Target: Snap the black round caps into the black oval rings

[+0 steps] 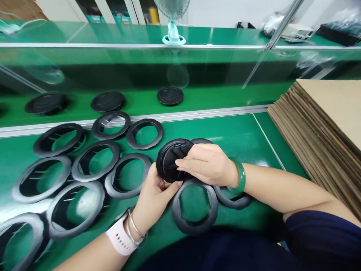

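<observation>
Head view: I look down past my grip at a green table, with one round black part up between my two hands.
Loose rings, left of my grip: black rings lie close together, some overlapping or touching, openings up; probably spread this way so each is easy to pick out.
Discs, beyond my grip and to its left: three dark discs sit in a spaced row on the green strip behind the metal edge, likely set back to free the working space; a blurred dark shape shows at the far left edge.
Left hand: my left hand is closed on the lower left rim of the black part, thumb in front, seemingly to steady it with its ridged face tipped toward me.
Right hand: my right hand has its fingers bunched against that face; whether they pinch a piece of it or only press, I cannot tell.
Near ring: one dark ring lies just below my grip, on my side.
Wrist ring: another ring is partly hidden beneath my right wrist.
Brown sheets: well right of my grip, a tall stack stands, presumably aside to leave my elbows room.
</observation>
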The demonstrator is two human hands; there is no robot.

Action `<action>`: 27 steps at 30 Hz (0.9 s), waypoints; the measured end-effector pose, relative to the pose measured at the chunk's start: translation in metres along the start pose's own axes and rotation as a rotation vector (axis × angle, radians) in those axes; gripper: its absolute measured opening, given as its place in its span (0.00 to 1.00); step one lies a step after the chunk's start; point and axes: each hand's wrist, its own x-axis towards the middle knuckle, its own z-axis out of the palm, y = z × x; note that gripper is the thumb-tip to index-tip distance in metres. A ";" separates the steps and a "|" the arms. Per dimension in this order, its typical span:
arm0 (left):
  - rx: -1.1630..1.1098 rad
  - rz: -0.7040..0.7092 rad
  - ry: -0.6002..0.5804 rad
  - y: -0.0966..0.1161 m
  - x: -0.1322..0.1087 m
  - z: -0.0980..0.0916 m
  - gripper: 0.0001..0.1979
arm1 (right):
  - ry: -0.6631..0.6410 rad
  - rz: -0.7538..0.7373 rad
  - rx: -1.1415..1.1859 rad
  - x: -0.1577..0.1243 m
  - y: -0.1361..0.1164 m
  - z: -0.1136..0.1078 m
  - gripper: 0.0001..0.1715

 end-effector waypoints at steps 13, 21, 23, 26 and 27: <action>0.051 0.053 0.018 0.000 -0.003 -0.002 0.29 | -0.035 -0.050 -0.096 0.000 0.005 0.005 0.17; 0.032 0.033 0.000 0.003 -0.003 0.000 0.27 | -0.089 -0.055 -0.092 0.000 0.007 0.005 0.18; 0.017 0.033 -0.010 0.004 -0.003 0.000 0.27 | -0.117 -0.020 -0.099 0.000 0.007 0.005 0.18; 0.003 0.031 -0.023 0.004 -0.003 0.000 0.25 | -0.134 0.031 -0.075 0.000 0.007 0.006 0.18; 0.004 0.033 -0.025 0.004 -0.003 0.000 0.25 | -0.132 0.044 -0.060 0.000 0.006 0.006 0.18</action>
